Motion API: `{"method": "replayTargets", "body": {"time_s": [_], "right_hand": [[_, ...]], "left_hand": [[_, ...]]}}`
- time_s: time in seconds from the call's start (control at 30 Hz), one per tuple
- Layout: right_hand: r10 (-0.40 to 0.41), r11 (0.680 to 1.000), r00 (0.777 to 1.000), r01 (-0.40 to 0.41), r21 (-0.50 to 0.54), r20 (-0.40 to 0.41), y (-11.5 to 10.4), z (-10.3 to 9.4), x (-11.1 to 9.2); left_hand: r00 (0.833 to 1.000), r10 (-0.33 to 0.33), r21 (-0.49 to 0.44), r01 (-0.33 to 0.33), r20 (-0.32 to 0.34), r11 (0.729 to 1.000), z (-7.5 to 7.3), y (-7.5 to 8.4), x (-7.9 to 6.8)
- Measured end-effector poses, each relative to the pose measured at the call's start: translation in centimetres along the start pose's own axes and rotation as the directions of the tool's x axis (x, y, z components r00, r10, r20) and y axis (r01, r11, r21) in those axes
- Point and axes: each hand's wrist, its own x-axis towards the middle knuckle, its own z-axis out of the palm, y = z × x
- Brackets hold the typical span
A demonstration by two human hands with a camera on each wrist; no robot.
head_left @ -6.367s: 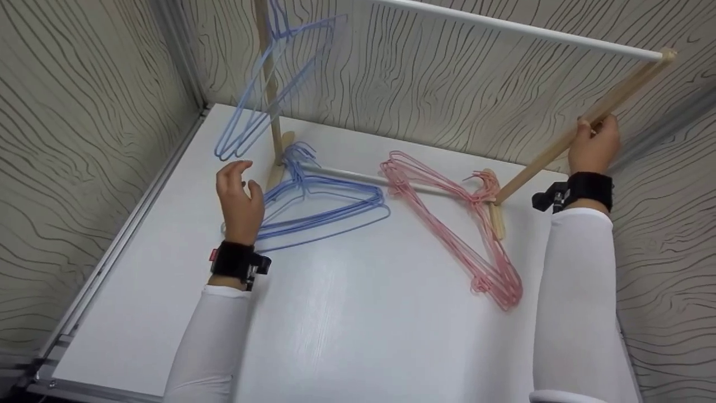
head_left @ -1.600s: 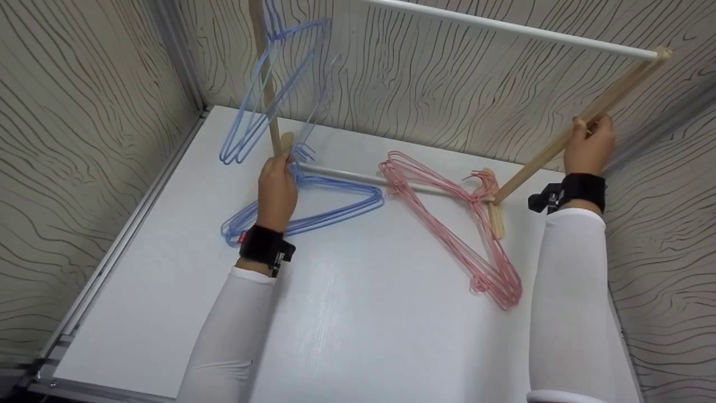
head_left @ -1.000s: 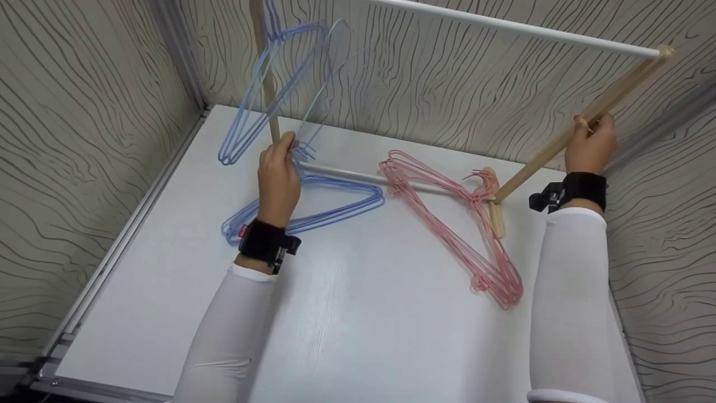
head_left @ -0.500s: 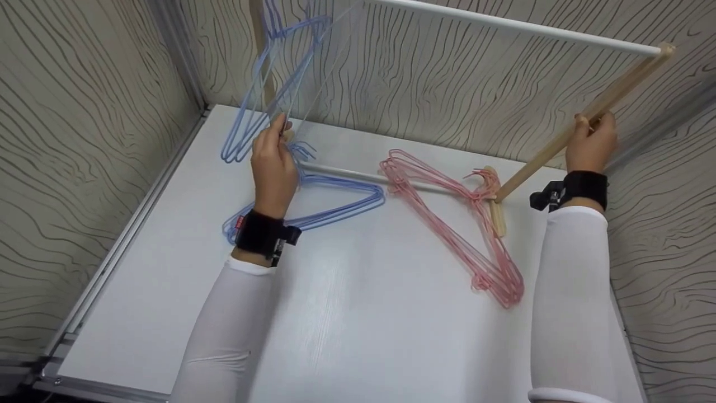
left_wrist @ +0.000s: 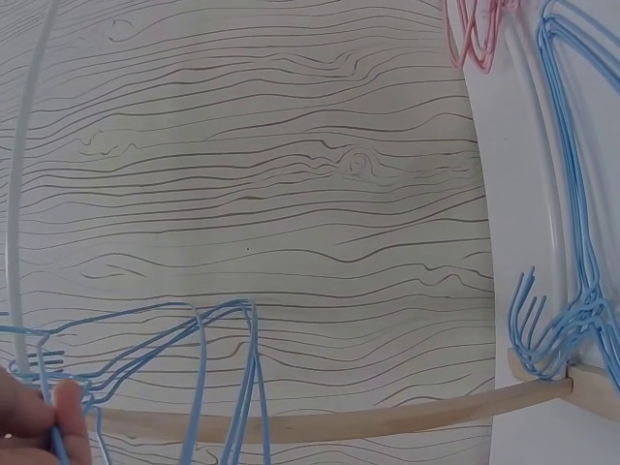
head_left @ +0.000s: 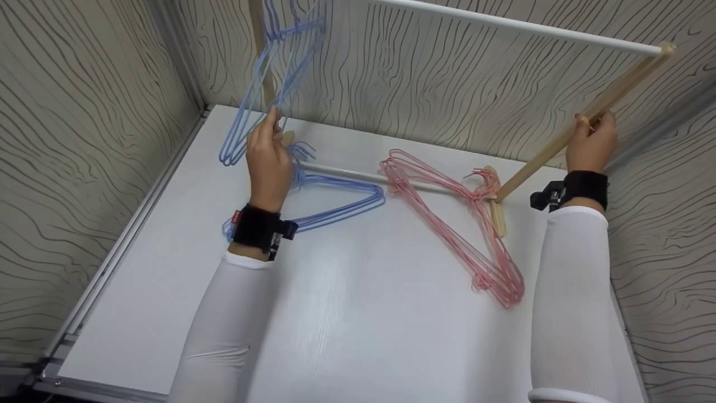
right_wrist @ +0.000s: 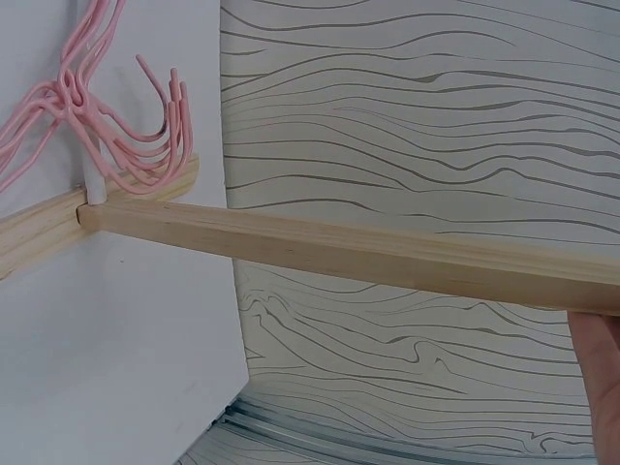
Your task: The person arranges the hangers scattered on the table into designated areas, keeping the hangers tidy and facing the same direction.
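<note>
In the head view my left hand (head_left: 268, 159) is raised beside the left post of a wooden drying rack, its fingers pinching a blue wire hanger (left_wrist: 59, 444). That hanger overlaps several blue hangers (head_left: 241, 120) that hang at the rack's left end. My right hand (head_left: 593, 143) grips the rack's slanting right post (head_left: 540, 159) about halfway up. Below my left hand, a pile of blue hangers (head_left: 341, 211) lies on the white table, hooks at the lower rod. Pink hangers (head_left: 447, 235) lie in a bundle on the right.
A white top rod (head_left: 520, 26) joins the two posts; a white lower rod (head_left: 341, 173) runs between the wooden feet. Walls with a line pattern stand around the white table (head_left: 358, 336). A metal rail (head_left: 128, 235) edges its left side.
My left hand, holding nothing at first, has taken a blue hanger from the pile and lifted it toward the hanging ones, lately shifting slightly left. My right hand stays on the post.
</note>
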Motion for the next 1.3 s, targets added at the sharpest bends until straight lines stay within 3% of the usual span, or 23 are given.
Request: {"method": "replayTargets", "body": {"time_s": [0.33,0.67,1.0,1.3], "right_hand": [[-0.003,1.000,1.000,0.004,0.017,-0.003,0.3,0.1,0.2],[0.006,1.000,1.000,-0.006,0.002,-0.002,0.1,0.0,0.2],[-0.014,1.000,1.000,0.013,0.011,0.012,0.3,0.2,-0.2],[0.012,1.000,0.999,-0.012,0.017,0.031,0.2,-0.1,-0.2]], "left_hand": [[0.999,-0.047,0.042,0.046,0.024,0.998,-0.2,-1.0,0.3],[1.000,0.010,0.137,-0.012,0.013,0.991,-0.5,-1.8,0.3],[0.997,0.014,0.177,0.000,-0.078,0.984,-0.5,-2.8,-0.6],[0.995,0.017,0.204,0.004,-0.101,0.979,-1.0,-3.9,-1.3]]}}
